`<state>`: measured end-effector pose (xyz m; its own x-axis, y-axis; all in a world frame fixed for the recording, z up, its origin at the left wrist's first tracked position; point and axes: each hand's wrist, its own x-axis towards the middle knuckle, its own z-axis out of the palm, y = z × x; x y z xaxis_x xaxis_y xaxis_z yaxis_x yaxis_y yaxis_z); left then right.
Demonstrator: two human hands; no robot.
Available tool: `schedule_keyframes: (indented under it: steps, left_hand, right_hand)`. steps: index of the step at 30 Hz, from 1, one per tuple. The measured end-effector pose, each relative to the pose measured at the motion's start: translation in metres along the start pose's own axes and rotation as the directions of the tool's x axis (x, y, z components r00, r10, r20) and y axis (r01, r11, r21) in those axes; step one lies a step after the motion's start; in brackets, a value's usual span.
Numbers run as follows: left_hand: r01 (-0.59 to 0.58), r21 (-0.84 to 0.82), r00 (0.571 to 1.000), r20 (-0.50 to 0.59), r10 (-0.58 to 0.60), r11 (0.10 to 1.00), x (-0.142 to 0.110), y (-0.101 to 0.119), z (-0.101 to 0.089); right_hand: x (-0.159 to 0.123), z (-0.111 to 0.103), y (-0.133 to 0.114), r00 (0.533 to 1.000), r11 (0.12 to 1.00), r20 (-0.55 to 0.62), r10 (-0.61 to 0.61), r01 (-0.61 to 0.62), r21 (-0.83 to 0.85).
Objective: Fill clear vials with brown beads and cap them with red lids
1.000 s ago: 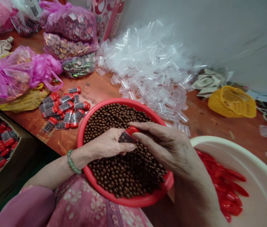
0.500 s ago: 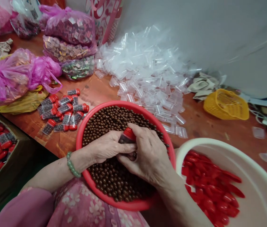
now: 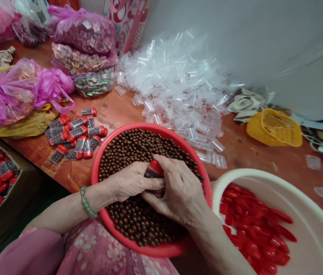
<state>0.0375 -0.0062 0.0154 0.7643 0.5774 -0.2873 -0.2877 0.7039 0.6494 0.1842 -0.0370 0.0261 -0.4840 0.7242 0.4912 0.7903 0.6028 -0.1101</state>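
Over a red basin [image 3: 96,168] full of small brown balls [image 3: 133,225], both my hands close around one small clear container with a red cap [image 3: 155,167]. My left hand [image 3: 133,181] wraps its lower part, fingers closed. From the other side my right hand [image 3: 180,187] grips it, with the thumb and forefinger by the cap. Dark contents show through the container's wall; its lower end is hidden by my fingers. Several filled containers with red caps [image 3: 77,131] lie on the table left of the basin.
A white tub [image 3: 318,229] with red caps [image 3: 255,229] stands at right. Clear empty containers [image 3: 175,91] are heaped behind the basin. A yellow basket [image 3: 274,128] sits at right, pink bags [image 3: 84,34] at back left. A cardboard box [image 3: 21,187] of filled containers is at left.
Both hands stay on the capped container above the basin. The red cap has dipped slightly, and the right fingers have shifted a little at it.
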Motion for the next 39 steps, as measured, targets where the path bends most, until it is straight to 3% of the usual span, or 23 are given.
schedule_keyframes:
  steps: [4,8,13,20,24,26,30,34,35,37,38,39]
  left_hand:
    - [-0.029,-0.058,1.000,-0.005,0.029,0.998,0.001,0.007,0.000]
    - [0.066,-0.155,0.998,0.021,-0.063,0.986,0.005,0.014,-0.001]
    - [0.111,-0.110,0.972,-0.196,-0.131,0.988,0.010,0.008,0.002]
    - [-0.016,0.075,0.929,-0.368,0.043,0.997,0.005,0.003,0.013]
    - [-0.050,0.219,0.902,-0.410,0.139,0.974,0.000,0.003,0.014]
    - [-0.043,0.217,0.901,-0.413,0.132,0.975,0.000,0.003,0.013]
    - [-0.115,0.197,0.890,-0.415,0.189,0.974,0.000,0.005,0.010]
    - [-0.209,0.263,0.941,-0.209,0.267,0.942,-0.015,0.026,0.004]
    - [-0.252,0.331,0.926,-0.191,0.326,0.909,-0.021,0.035,0.000]
    - [-0.319,0.562,0.819,-0.243,0.520,0.764,-0.029,0.055,-0.016]
    - [-0.295,0.694,0.744,-0.264,0.614,0.657,-0.032,0.064,-0.028]
    - [-0.211,0.805,0.690,-0.279,0.668,0.555,-0.033,0.072,-0.041]
  right_hand:
    - [0.004,-0.004,0.002,0.999,0.997,0.014,0.047,-0.047,0.059]
    - [0.004,0.000,0.003,0.997,0.995,-0.033,0.071,-0.069,0.074]
    - [0.000,0.009,0.002,0.997,1.000,-0.072,0.013,-0.013,-0.004]
    - [0.000,0.012,0.000,0.986,0.996,-0.148,-0.083,0.076,-0.053]
    - [-0.001,0.015,-0.001,0.981,0.994,-0.165,-0.101,0.094,-0.053]
    - [0.000,0.016,-0.003,0.980,0.995,-0.169,-0.100,0.095,-0.039]
    - [0.007,0.003,-0.010,0.998,1.000,-0.048,-0.028,0.028,-0.007]
    - [0.016,-0.030,0.009,0.988,0.996,0.152,0.040,-0.051,0.073]
    - [0.017,-0.038,0.022,0.980,0.991,0.178,0.093,-0.108,0.078]
    - [0.017,-0.047,0.058,0.935,0.958,0.219,0.278,-0.287,0.012]
    - [0.017,-0.048,0.079,0.883,0.919,0.257,0.393,-0.388,-0.075]
    - [0.017,-0.047,0.101,0.785,0.853,0.334,0.521,-0.487,-0.187]
